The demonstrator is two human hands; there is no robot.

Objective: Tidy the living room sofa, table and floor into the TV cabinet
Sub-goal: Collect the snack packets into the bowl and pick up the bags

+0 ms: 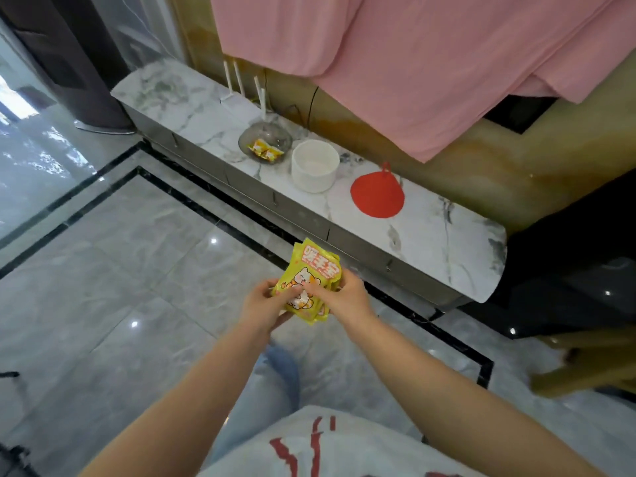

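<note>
Both hands grip a stack of yellow packets (309, 280) w/ a cartoon cat and big red-white Chinese characters up top, too blurred to read: left hand (263, 304) pinches the lower left edge, right hand (339, 292) is clamped on the right side, held over the grey marble floor (113, 270) just short of the TV cabinet (430, 235). On the cabinet's marble top, mid-length: glass bowl (265, 142) w/ two small orange packets, print illegible, white tub (315, 165) beside it, red round fan (377, 196) nearer the right end. Pink cloth (413, 63) hides the wall above; white router antennas (241, 80) stand at the back edge.
</note>
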